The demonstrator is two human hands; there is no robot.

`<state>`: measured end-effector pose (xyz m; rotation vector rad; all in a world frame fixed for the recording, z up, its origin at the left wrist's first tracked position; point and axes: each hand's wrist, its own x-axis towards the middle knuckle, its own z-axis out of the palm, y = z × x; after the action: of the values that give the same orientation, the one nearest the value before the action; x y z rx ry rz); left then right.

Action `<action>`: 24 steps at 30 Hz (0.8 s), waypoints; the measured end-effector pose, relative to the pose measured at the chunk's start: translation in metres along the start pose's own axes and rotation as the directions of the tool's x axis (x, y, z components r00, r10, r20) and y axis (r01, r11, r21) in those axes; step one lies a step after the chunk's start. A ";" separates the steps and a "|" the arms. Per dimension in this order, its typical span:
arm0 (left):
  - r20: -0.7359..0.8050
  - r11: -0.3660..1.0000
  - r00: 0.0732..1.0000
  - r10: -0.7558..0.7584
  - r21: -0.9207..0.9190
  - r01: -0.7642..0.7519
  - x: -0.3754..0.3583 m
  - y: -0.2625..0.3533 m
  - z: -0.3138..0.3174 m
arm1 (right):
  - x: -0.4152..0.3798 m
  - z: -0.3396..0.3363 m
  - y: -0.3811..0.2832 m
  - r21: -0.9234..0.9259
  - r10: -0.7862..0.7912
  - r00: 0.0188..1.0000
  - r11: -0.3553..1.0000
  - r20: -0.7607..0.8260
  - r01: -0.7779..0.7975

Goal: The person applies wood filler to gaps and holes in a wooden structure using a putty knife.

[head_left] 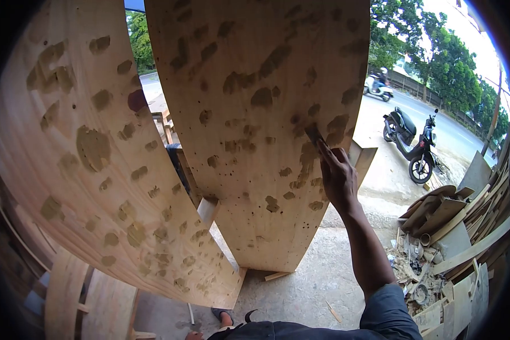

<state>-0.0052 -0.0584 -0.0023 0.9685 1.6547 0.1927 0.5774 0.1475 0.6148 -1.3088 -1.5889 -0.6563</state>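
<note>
1. Head view, step in hand: the right hand (339,173) presses a small flat tool (314,134) against the right panel (249,226), which carries brownish patches; judging by this, filler is being spread or smoothed. Another pass of this kind would call for the edge held flat, with light, even pressure.

2. Head view, grip: the right fingers are closed together on the tool. The left hand cannot be made out for certain; a bit of skin (194,336) shows at the bottom edge, and I cannot tell whether it is that hand, nor how its fingers stand.

3. Head view, place: the right panel stands propped ahead of the person, its narrow end low by the concrete ground (317,283). The left panel (90,192) leans beside it, a gap between them widening upward.

4. Head view, count: two large patched panels, one flat tool, two motorbikes (one black and parked (413,136), one pale with a rider (379,89)) and one heap of offcuts (470,226). The patches are too many and too merged to count surely.
</note>
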 end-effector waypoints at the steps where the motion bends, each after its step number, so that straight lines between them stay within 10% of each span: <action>1: -0.023 0.999 0.999 0.026 -0.022 -0.026 -0.008 0.003 0.002 | -0.001 0.004 0.005 -0.072 0.039 0.999 0.997 0.036 -0.036; 5: -0.218 0.943 0.961 0.169 -0.248 -0.222 -0.033 0.014 0.023 | -0.029 0.011 -0.003 -0.142 0.263 0.957 0.959 0.126 -0.245; 10: 0.033 0.987 0.988 -0.148 0.073 0.145 -0.025 0.016 0.005 | -0.009 0.004 -0.027 -0.038 0.254 0.966 0.967 0.055 -0.253; 13: -0.096 0.976 0.971 -0.218 -0.030 0.216 -0.030 0.010 0.009 | -0.006 0.012 -0.018 -0.032 0.221 0.975 0.975 -0.009 -0.222; 24: 0.054 0.983 0.988 -0.148 -0.103 0.153 0.004 -0.012 0.005 | -0.012 0.022 -0.004 0.032 0.189 0.981 0.982 -0.041 -0.188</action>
<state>-0.0062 -0.0651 -0.0138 0.7590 1.6501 0.1538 0.5662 0.1594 0.5956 -1.3942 -1.4134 -0.5397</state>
